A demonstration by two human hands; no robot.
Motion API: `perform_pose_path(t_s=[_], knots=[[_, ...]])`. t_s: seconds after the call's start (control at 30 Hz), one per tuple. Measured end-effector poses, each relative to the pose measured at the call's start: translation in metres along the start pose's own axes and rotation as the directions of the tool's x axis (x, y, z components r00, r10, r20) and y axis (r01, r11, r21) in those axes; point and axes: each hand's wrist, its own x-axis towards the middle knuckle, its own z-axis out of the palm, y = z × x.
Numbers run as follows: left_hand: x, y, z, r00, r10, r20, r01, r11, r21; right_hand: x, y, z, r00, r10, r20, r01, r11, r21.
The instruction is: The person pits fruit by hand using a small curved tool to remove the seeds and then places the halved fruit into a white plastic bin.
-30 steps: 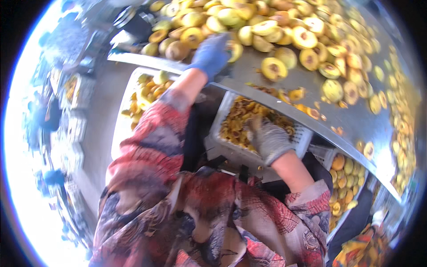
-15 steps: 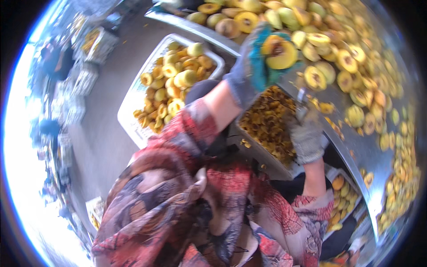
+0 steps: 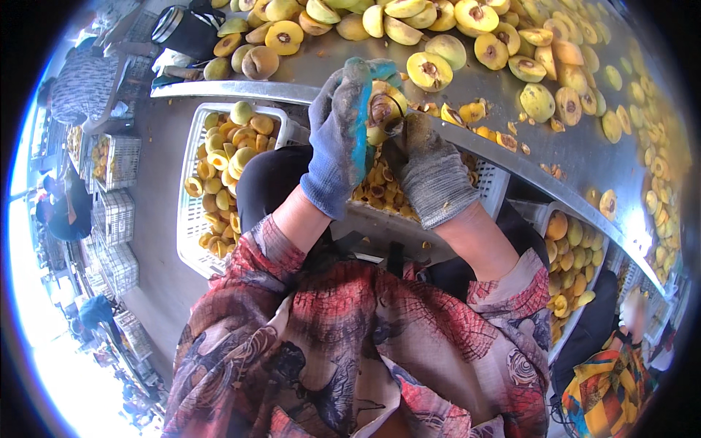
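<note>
My left hand (image 3: 337,128), in a blue glove with a teal palm, holds a yellow peach half (image 3: 380,113) with its cut side turned to the right. My right hand (image 3: 436,164), in a grey knit glove, grips a small pitting tool (image 3: 395,125) whose thin curved loop rests against the peach's brown centre. Its handle is mostly hidden in the glove. Both hands are at the metal table's near edge. Below them, a crate of dark yellow scraps (image 3: 383,191) sits between my knees. A cut peach half (image 3: 429,71) lies on the table just beyond.
Many cut peaches (image 3: 504,47) cover the metal table (image 3: 343,55). A white crate (image 3: 188,237) of peach halves stands on the floor at left, and another crate of peaches (image 3: 573,252) at right. A co-worker's colourful clothing (image 3: 606,383) shows at lower right. Stacked crates (image 3: 115,219) line the left.
My left hand has drawn the peach half nearer and turned it toward the right hand. The right hand has risen from over the scrap crate and brought the tool to the fruit.
</note>
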Motion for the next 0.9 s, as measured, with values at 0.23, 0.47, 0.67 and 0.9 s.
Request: perform_pose_path(t_s=[0.23, 0.47, 0.67, 0.9], knots=[[0.011, 0.012, -0.005, 0.993, 0.119, -0.007, -0.118, 0.984, -0.135, -0.006, -0.001, 0.008, 0.999, 0.039, 0.034, -0.047, 0.96, 0.276], [0.012, 0.031, -0.002, 0.988, -0.143, -0.058, 0.108, 0.911, -0.398, -0.007, -0.003, 0.008, 0.982, -0.147, 0.123, 0.149, 0.989, -0.013], [0.006, 0.012, -0.005, 0.983, 0.17, -0.071, -0.179, 0.972, -0.153, -0.009, 0.006, 0.033, 0.932, -0.348, 0.098, 0.358, 0.926, -0.118], [0.01, 0.033, -0.007, 0.947, -0.3, 0.12, 0.299, 0.676, -0.673, -0.008, -0.015, 0.002, 0.951, 0.148, 0.271, -0.227, 0.929, 0.291]])
